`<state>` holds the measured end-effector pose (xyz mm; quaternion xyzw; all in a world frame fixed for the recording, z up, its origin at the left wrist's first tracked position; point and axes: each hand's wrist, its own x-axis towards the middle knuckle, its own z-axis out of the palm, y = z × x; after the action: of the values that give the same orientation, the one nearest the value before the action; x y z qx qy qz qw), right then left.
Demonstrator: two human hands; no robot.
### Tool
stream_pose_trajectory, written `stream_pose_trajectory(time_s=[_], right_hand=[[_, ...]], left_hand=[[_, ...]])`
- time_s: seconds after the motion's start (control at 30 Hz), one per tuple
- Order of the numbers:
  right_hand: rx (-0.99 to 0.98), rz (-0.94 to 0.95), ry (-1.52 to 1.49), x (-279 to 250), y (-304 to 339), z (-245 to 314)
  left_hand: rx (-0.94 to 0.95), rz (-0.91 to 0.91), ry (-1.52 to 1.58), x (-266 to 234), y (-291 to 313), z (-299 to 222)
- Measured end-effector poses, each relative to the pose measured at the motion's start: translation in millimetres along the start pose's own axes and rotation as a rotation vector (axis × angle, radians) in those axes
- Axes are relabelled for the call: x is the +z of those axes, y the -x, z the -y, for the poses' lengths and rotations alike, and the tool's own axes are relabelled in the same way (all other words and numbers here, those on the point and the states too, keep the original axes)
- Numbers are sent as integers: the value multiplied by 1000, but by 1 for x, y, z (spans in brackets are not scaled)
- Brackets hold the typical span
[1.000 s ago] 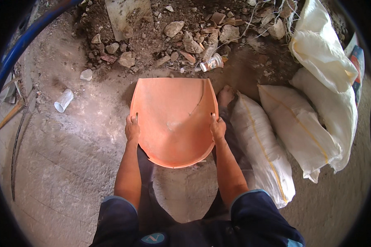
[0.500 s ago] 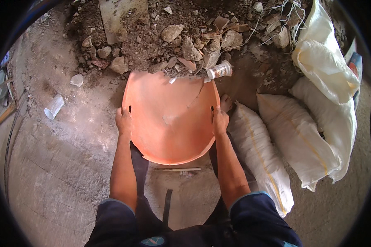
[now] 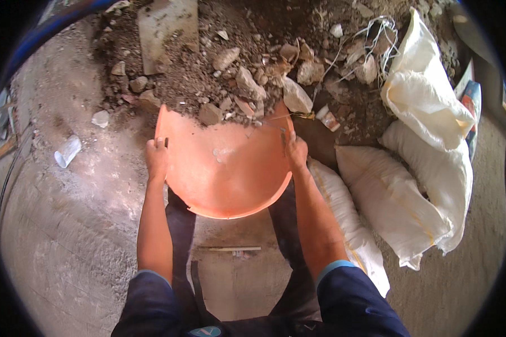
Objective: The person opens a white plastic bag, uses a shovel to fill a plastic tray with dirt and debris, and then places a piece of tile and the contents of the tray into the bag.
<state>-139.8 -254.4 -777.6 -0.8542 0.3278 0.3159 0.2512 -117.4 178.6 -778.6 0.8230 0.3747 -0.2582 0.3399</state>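
Note:
Between my arms is a wide, shallow orange basin [image 3: 225,174] with slots in its sides. My left hand [image 3: 157,157] grips its left rim at the slot, and my right hand [image 3: 296,151] grips the right rim. The basin's far edge is pushed into a heap of soil and broken rubble [image 3: 197,78]. Several stones and some dirt lie over that far edge, among them a grey-brown stone [image 3: 210,114]. Most of the basin's inside is bare. A pale chunk of rubble [image 3: 297,95] sits by its far right corner.
White woven sacks, two of them full [image 3: 343,208] [image 3: 391,191], lie at the right, with an open-mouthed sack [image 3: 424,95] behind. A clear plastic cup [image 3: 67,151] lies on the floor at left. A flat board [image 3: 168,33] rests on the heap; white string [image 3: 376,33] tangles at far right.
The basin has been driven forward into the heap, and stones and soil have come over its far edge. The plastic container at its far right corner has been shoved to the right.

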Motion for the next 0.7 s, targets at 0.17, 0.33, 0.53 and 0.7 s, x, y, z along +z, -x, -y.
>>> stream_pose_trajectory(time_s=[0.17,0.33,0.53,0.7], right_hand=[[311,136,15,-7,13,32],[-40,34,-461,-63,28,125],[-124,626,-1046,-133,98,347],[43,865,-1227,-141,133,450]], left_hand=[[251,351,-258,-77,-15,-28],[332,63,1288,-264,38,-243],[961,511,1291,-344,175,-351],[823,529,1316,-318,245,-314]])
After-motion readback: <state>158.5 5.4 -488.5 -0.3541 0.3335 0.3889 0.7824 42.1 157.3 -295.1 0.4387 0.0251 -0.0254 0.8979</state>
